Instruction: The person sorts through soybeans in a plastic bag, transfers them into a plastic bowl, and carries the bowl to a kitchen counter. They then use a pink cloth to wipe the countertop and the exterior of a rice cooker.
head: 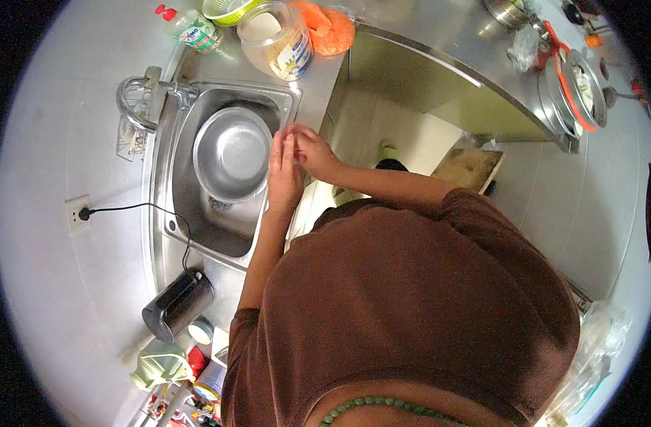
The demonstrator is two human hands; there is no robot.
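My left hand [286,173] and my right hand [315,153] meet at the near rim of the stainless steel sink [213,227]. The left fingers are stretched out and slightly apart. Motion blurs the right hand, whose fingers touch the left; the gap between the palms is hidden, and no object shows in either hand. Just left of them, inside the sink, rests a round metal basin [234,155] with a shiny bottom. A chrome faucet [138,104] rises at the wall side, its spout turned away from the basin.
Behind the sink stand a pump bottle [194,34], a clear plastic jar [277,45] and an orange plastic bag [330,32]. A black electric kettle [178,307] sits to the left, its cord running to a wall socket [78,214]. Metal pots [576,91] stand on the right-hand counter.
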